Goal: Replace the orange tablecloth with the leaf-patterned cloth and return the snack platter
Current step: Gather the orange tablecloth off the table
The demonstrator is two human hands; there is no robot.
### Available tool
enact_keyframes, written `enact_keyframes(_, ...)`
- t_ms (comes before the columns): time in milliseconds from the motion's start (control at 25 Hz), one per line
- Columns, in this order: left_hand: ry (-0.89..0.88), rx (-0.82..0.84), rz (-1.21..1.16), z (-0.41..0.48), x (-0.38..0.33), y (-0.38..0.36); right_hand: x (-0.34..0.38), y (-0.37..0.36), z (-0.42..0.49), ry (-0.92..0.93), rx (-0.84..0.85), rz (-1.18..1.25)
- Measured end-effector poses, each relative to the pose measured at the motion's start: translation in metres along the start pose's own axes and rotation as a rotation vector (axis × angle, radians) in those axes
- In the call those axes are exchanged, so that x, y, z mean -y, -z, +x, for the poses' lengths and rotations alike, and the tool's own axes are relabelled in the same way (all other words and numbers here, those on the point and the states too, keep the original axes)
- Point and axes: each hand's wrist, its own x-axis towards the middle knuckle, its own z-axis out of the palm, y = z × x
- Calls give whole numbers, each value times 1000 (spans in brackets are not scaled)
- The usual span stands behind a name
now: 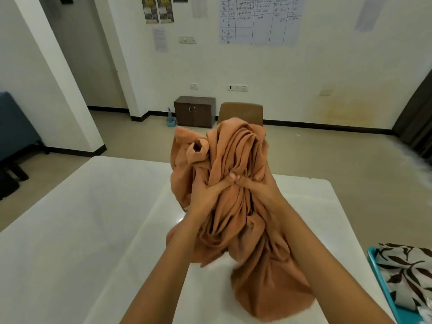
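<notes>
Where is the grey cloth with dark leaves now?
Head view, lower right: the grey leaf-patterned cloth lies on a turquoise tray beside the white table.

Lighting: even, soft indoor light, moderately bright, with no hard shadows. Glare: pale sheen on the white surface (pixel 163 213), centre frame. Distortion: wide-angle bending of the door (pixel 81 54) lines at upper left. Blur: smear along the orange cloth (pixel 238 160) lower folds; wall chart (pixel 259 19) writing soft.
</notes>
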Motion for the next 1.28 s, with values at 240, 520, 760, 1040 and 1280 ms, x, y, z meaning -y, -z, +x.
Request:
enact_keyframes(240, -99, 80, 216, -3, -13, 9, 9, 8, -22, -43, -53, -207)
enact_keyframes(520, 149, 376, 381, -90, 104, 7, -114, 8, -139, -418, 11, -216)
enact_keyframes(760, 315, 438, 481, -84, 140, -9, -134, 9, -140, -522, 13, -335)
enact_keyframes(1040, 203, 305, 480, -16, 116, -17, -123, 26, -66, -312, -206, -554)
enact_keyframes(1280, 512, 66, 540, -6, 162, -27, -149, 44, -45, -506, -87, -907)
